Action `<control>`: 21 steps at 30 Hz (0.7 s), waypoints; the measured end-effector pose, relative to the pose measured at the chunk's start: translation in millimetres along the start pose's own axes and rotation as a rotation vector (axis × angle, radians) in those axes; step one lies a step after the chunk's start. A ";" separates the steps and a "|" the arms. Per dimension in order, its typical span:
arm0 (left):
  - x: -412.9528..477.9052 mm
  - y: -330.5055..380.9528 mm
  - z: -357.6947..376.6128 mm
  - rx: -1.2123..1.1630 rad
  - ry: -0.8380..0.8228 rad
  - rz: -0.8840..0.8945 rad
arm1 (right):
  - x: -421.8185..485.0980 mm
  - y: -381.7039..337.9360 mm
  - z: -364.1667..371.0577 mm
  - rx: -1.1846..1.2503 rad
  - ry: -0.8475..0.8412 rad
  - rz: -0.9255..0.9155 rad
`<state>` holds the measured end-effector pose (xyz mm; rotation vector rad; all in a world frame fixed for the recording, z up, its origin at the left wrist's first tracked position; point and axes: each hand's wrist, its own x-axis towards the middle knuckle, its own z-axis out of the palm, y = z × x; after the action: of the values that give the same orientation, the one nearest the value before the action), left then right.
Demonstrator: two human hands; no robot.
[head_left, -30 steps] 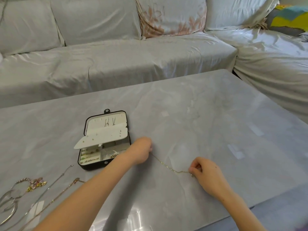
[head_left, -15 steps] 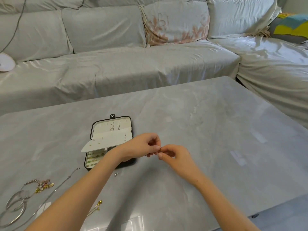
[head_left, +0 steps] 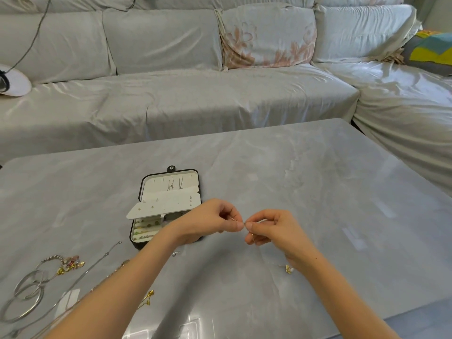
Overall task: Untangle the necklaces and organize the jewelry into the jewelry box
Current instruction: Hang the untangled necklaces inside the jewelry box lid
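Observation:
My left hand [head_left: 212,222] and my right hand [head_left: 271,228] meet fingertip to fingertip above the grey table, each pinching an end of a thin gold chain [head_left: 243,225]. The chain drops from my right fingers to a small gold pendant [head_left: 288,268] near the table under my right wrist. The black jewelry box [head_left: 168,206] lies open just left of my left hand, with a white earring flap raised and small pieces in its lower compartments.
Silver bangles [head_left: 27,297], a charm bracelet [head_left: 64,264], long chains [head_left: 97,263] and a gold piece [head_left: 148,298] lie at the table's front left. A covered grey sofa [head_left: 195,99] wraps the far and right sides.
A second ago my hands held the chain stretched apart on the table. They lifted and came together beside the box, and the view tilted up a little.

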<state>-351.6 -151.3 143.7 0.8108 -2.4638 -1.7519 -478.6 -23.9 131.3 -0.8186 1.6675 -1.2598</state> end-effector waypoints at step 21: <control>-6.4 7.9 9.8 -0.148 0.080 0.042 | -3.3 -16.8 1.8 0.180 0.050 0.126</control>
<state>-352.1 -138.2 148.9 0.7935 -2.2537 -1.8231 -475.6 -26.3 148.0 -0.5697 1.5921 -1.3287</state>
